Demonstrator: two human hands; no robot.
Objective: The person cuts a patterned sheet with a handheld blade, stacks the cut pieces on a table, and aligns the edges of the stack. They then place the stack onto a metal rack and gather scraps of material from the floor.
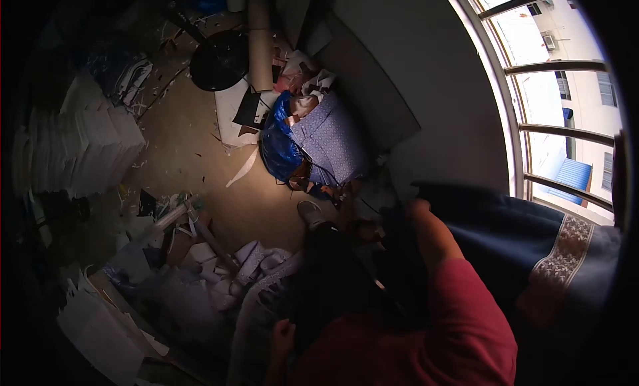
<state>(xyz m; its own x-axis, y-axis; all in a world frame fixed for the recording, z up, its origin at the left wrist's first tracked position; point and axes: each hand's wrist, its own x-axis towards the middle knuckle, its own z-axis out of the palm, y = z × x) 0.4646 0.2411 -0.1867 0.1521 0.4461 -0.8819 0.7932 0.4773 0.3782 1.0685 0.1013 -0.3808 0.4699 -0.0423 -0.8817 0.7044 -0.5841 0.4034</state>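
Note:
My right hand (pixel 418 209) reaches forward with curled fingers against the edge of a dark blue curtain (pixel 479 216), which has a patterned band. The hand looks closed on this cloth, though shadow hides the fingertips. Low in the view, my left hand (pixel 283 334) is held close to my body with its fingers curled in. Whatever it may hold is too dark to make out. Crumpled lilac patterned fabric (pixel 256 266) lies on the floor just beyond my left hand.
A blue plastic bag (pixel 279 143) and a lilac patterned bundle (pixel 333 143) lie ahead. Stacked white sheets (pixel 86 140) stand at left. A cardboard tube (pixel 260 40) rises beside a round black base (pixel 218 61). Scraps litter the floor. A barred window (pixel 519 100) is at right.

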